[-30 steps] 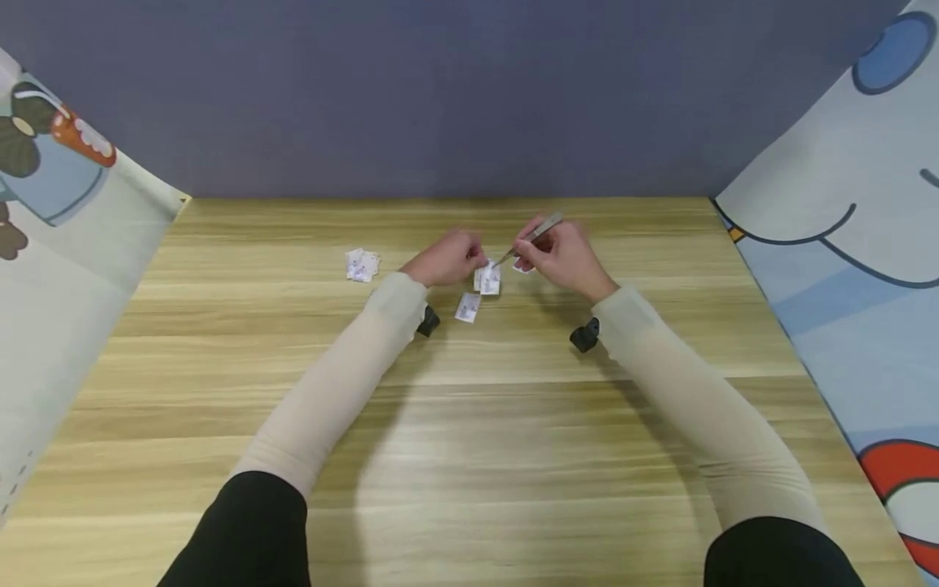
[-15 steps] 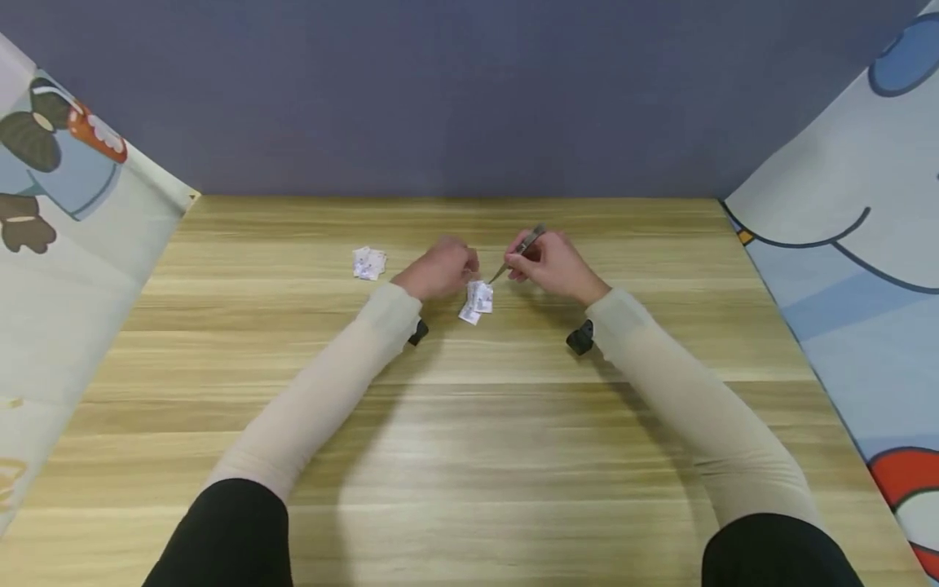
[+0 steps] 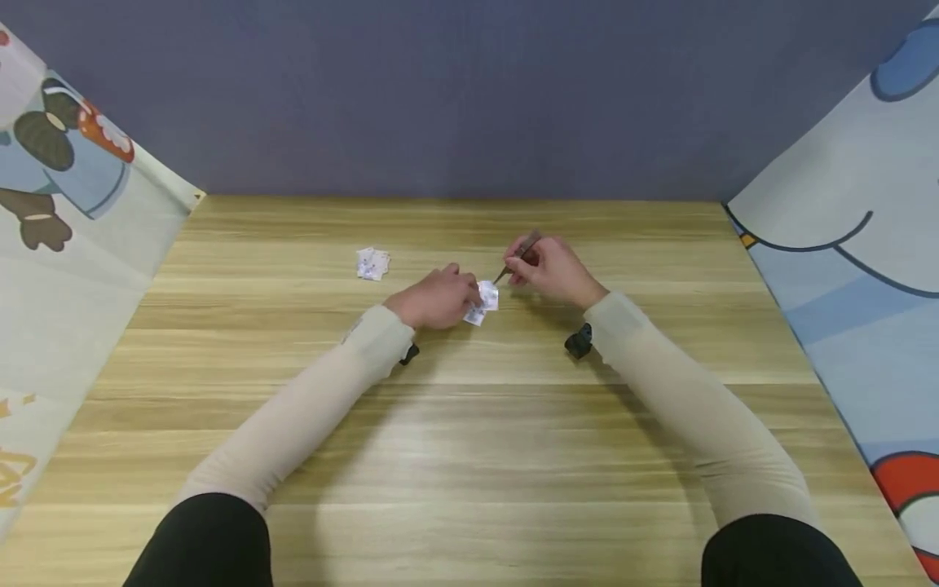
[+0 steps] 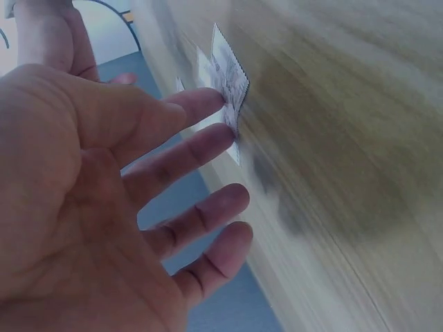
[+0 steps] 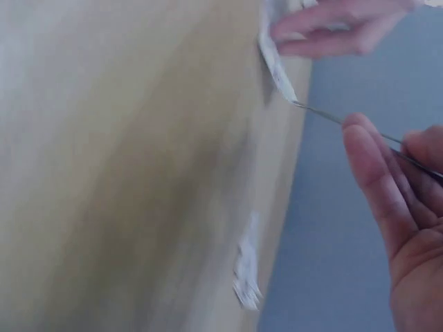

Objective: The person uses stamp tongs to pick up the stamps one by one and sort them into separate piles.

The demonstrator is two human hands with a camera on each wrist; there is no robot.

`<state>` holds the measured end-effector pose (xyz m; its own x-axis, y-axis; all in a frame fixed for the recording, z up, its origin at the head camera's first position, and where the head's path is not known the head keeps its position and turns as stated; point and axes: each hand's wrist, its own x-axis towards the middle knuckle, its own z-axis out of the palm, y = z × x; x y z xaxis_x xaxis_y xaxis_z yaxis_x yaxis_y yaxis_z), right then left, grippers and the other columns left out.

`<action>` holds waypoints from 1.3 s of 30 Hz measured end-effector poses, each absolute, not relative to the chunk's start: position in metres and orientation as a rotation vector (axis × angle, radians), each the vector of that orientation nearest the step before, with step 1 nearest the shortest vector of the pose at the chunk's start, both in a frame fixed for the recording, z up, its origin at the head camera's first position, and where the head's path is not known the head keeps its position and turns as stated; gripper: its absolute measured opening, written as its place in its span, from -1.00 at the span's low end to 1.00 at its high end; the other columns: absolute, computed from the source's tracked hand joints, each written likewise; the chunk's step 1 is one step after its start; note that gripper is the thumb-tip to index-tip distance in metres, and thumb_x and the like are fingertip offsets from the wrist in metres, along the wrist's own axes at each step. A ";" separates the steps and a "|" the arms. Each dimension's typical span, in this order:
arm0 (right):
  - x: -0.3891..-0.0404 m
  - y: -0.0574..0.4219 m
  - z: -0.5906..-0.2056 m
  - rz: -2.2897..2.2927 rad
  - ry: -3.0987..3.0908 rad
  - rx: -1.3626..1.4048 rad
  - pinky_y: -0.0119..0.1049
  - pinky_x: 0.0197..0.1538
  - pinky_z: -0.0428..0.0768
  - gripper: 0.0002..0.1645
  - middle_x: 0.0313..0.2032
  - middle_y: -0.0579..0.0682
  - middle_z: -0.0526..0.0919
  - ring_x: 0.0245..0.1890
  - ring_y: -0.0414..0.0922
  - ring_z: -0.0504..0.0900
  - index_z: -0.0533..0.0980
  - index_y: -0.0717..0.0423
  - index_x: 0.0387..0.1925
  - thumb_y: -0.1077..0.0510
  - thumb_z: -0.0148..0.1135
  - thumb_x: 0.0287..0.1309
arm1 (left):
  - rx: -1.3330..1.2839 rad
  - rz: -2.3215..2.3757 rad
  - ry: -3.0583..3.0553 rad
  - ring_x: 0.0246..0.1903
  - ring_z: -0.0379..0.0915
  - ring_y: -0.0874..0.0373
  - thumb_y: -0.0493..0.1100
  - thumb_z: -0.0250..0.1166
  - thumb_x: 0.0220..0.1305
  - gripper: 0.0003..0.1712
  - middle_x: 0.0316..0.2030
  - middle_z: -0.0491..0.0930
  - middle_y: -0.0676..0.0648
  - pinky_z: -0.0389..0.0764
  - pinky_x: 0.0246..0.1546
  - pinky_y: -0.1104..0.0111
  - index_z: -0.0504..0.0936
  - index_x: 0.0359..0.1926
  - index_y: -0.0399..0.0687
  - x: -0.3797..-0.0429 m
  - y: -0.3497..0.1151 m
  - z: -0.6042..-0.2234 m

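Observation:
Small white printed stamps with toothed edges [image 3: 488, 295] overlap each other between my two hands; one corner lies at the tips of metal tweezers [image 3: 519, 253]. My right hand [image 3: 555, 267] pinches the tweezers between thumb and fingers, points slanting down to the left. My left hand [image 3: 438, 298] reaches in from the left with its fingers spread. In the left wrist view its thumb and index fingertips are right at the stamps [image 4: 232, 76], with a gap between them. The right wrist view shows the tweezers [image 5: 322, 113] meeting the stamp's end, left-hand fingers beside it.
A loose pile of stamps [image 3: 372, 263] lies left of my left hand. Another small pile [image 5: 247, 270] shows in the right wrist view, hidden by my right hand from the head. The wooden table [image 3: 469, 456] ends at a dark blue-grey panel [image 3: 455, 98] behind.
The tweezers and the stamp at their tips have come toward me, onto the lower stamp. My left hand has moved nearer too, its curled fingers now extended to the stamps.

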<state>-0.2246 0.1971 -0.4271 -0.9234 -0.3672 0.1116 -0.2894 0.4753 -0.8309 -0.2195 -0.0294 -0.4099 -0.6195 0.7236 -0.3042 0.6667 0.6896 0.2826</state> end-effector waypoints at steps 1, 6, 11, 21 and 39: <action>-0.225 0.201 -0.425 -1.474 2.644 -0.575 -0.09 -0.35 0.65 -0.81 -0.43 0.09 0.66 -0.43 0.07 0.67 0.55 0.29 -0.23 0.20 0.16 0.28 | 1.087 0.196 2.502 0.17 0.17 0.00 -0.21 -0.01 0.40 -0.62 0.15 0.42 -0.02 0.15 0.24 0.05 0.58 0.14 0.00 -0.219 -0.030 -0.410; -0.226 0.233 -0.406 -1.607 2.717 -0.459 -0.19 -0.34 0.65 -0.78 -0.34 0.24 0.64 -0.41 0.05 0.67 0.52 0.32 -0.19 0.19 0.14 0.29 | 1.150 0.222 2.510 0.14 0.18 0.02 -0.25 -0.02 0.39 -0.61 0.15 0.43 -0.03 0.18 0.22 0.05 0.55 0.16 -0.05 -0.221 -0.026 -0.408; -0.235 0.255 -0.412 -1.640 2.734 -0.381 -0.14 -0.32 0.65 -0.79 -0.32 0.25 0.63 -0.38 0.08 0.66 0.50 0.31 -0.20 0.19 0.15 0.28 | 1.190 0.174 2.566 0.23 0.10 0.01 -0.33 -0.05 0.35 -0.47 0.29 0.29 -0.02 0.17 0.24 0.05 0.34 0.33 -0.07 -0.229 -0.002 -0.411; -0.241 0.261 -0.434 -1.642 2.737 -0.281 -0.06 -0.29 0.64 -0.74 -0.30 0.34 0.62 -0.34 0.20 0.64 0.47 0.44 -0.14 0.25 0.12 0.29 | 1.033 0.029 2.552 0.29 -0.04 0.02 -0.23 0.05 0.30 -0.37 0.39 0.10 0.04 0.00 0.29 -0.01 0.23 0.40 -0.01 -0.237 0.047 -0.423; -0.232 0.210 -0.424 -1.518 2.604 -0.492 -0.04 -0.27 0.63 -0.84 -0.40 0.11 0.67 -0.38 0.09 0.67 0.56 0.24 -0.26 0.18 0.21 0.24 | 1.142 0.074 2.594 0.21 0.12 -0.03 -0.36 0.03 0.25 -0.48 0.24 0.32 -0.08 0.24 0.16 0.02 0.42 0.26 -0.13 -0.212 -0.033 -0.403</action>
<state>-0.2320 0.2104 -0.4236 -0.9444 -0.3175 0.0851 -0.2305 0.4550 -0.8602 -0.2118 -0.0329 -0.4028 -0.6363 0.7278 -0.2557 0.7120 0.6817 0.1686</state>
